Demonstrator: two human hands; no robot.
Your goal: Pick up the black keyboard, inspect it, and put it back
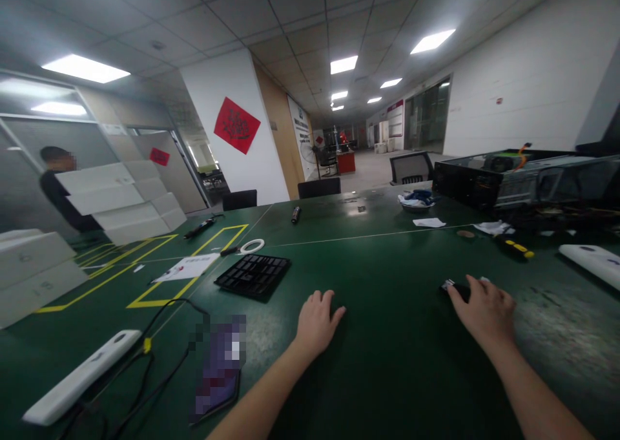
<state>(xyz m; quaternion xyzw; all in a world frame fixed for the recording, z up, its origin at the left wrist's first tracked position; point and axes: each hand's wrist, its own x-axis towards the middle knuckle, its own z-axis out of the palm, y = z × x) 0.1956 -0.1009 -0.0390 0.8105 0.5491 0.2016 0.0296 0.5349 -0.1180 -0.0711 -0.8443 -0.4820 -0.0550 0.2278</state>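
My left hand (317, 320) lies flat on the green table (382, 259), fingers slightly apart, holding nothing. My right hand (484, 311) rests further right, its fingers curled over a small black object (453, 289) with a pale end that pokes out at the fingertips. A black grid tray (252, 274) lies to the left of my left hand. A phone (220, 369) lies near my left forearm.
An open computer case (523, 178) stands at the back right. A yellow-handled tool (514, 247), a bowl with cloth (416, 199), a tape ring (252, 245), white bars (80, 377) and cables lie on the table. A person (61, 188) stands far left by white foam blocks (126, 198).
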